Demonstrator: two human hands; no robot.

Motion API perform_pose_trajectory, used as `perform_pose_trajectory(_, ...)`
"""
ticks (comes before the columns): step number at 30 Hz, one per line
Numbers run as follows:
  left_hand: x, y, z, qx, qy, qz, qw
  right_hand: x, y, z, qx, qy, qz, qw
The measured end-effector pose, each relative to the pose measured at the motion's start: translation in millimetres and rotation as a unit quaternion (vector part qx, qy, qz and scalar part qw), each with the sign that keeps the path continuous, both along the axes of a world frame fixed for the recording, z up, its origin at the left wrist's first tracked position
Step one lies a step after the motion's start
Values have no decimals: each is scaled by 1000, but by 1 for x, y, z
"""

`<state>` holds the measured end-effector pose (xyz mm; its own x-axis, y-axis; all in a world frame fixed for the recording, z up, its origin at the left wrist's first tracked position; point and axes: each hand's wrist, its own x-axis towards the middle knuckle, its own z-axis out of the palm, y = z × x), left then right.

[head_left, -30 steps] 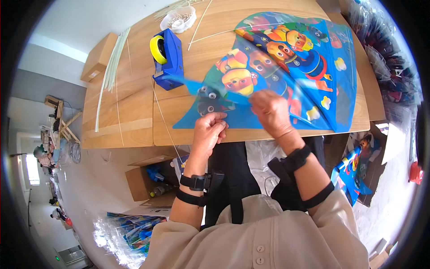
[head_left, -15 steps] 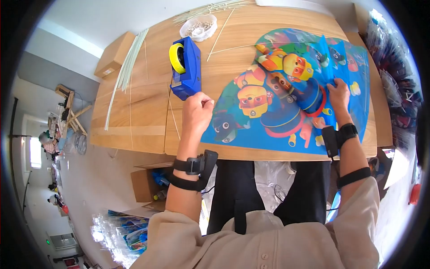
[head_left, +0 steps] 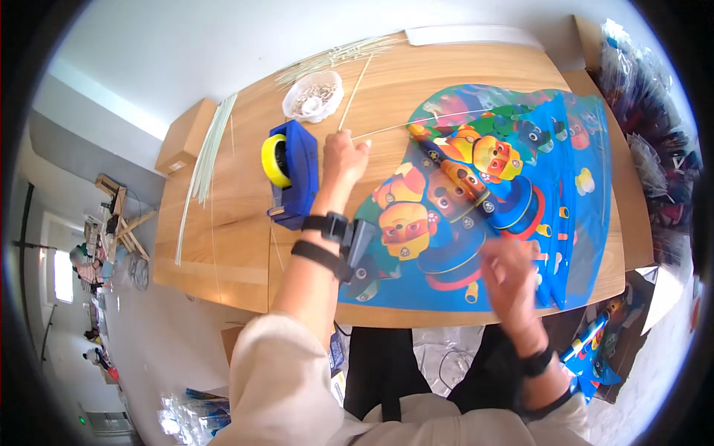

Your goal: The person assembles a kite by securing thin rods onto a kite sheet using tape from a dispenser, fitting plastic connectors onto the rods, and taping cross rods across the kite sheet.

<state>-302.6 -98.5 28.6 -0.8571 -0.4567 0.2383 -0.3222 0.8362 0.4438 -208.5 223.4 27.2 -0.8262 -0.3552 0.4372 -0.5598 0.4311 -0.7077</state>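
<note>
My left hand (head_left: 346, 162) is beyond the tape dispenser's right side, its fingers closed at the left end of a thin pale stick (head_left: 401, 127). That stick runs right, across the top of a printed plastic sheet (head_left: 401, 275). The sheet is blue and green with cartoon dogs, and its right part lies in folds. Low above the sheet's front part is my right hand (head_left: 513, 290), its fingers curled and smeared by motion. Left of my left hand stands a blue tape dispenser (head_left: 303, 175) with a yellow tape roll (head_left: 274, 160).
A white bowl (head_left: 335, 100) of small pieces sits behind the dispenser. Bundles of thin sticks lie at the left (head_left: 208, 152) and the back (head_left: 327, 59). A cardboard box (head_left: 186, 137) stands at the left edge; bagged goods (head_left: 651, 149) hang at the right.
My left hand has moved forward from the dispenser's front to the stick's end. My right hand has let go of the sheet's fold and come back toward me. The view has tilted.
</note>
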Motion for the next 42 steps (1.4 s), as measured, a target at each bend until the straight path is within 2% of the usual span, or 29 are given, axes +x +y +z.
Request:
perform_pose_trajectory(1, -7, 0, -2, 1, -4, -6, 1000, 15, 1, -1, 0, -13, 34, 999)
perform_pose_trajectory(3, -23, 0, 0, -63, -113, -36, 991, 38, 5, -12, -28, -26, 37, 999)
perform_pose_trajectory(4, -30, -2, -11, -119, -87, -56, 987, 44, 7, -15, -26, -29, 26, 999)
perform_pose_trajectory(6, -37, 4, -24, -118, -95, -58, 987, 52, 12, -18, -21, 4, 90, 996)
perform_pose_trajectory(9, -41, 12, -24, -154, -69, -76, 983, 40, 17, -19, -17, 4, 92, 996)
perform_pose_trajectory(11, -44, 11, -33, -212, -93, -134, 964, 32, 20, -16, -2, -30, 69, 997)
perform_pose_trajectory(14, -35, 14, -33, -217, -73, -175, 958, 28, 21, -14, -62, -71, 31, 995)
perform_pose_trajectory(18, -4, 16, -29, -197, -56, -158, 966, 40, 27, -12, -65, -132, 6, 989)
perform_pose_trajectory(23, 30, 10, -26, -120, -116, -144, 975, 53, 28, -18, -70, -183, -10, 981)
perform_pose_trajectory(26, 45, -1, -31, -148, -94, -152, 973, 60, 27, -23, -61, -149, -8, 987)
perform_pose_trajectory(30, 97, 28, 3, -174, -45, -167, 969, 68, 37, -18, -54, -148, -52, 986)
perform_pose_trajectory(32, 129, 39, 2, -187, 30, -278, 942, 67, 45, -19, -68, -144, -87, 983)
perform_pose_trajectory(35, 177, 59, -10, -211, -27, -318, 924, 64, 47, -12, -34, -105, -81, 991)
perform_pose_trajectory(36, 189, 65, -15, -203, -2, -340, 918, 64, 45, -13, -30, -108, -79, 991)
perform_pose_trajectory(38, 209, 76, -19, -191, 1, -324, 927, 61, 37, -17, 28, 40, -28, 998)
perform_pose_trajectory(42, 231, 85, -28, -177, 24, -283, 942, 55, 14, -29, 113, 120, -7, 986)
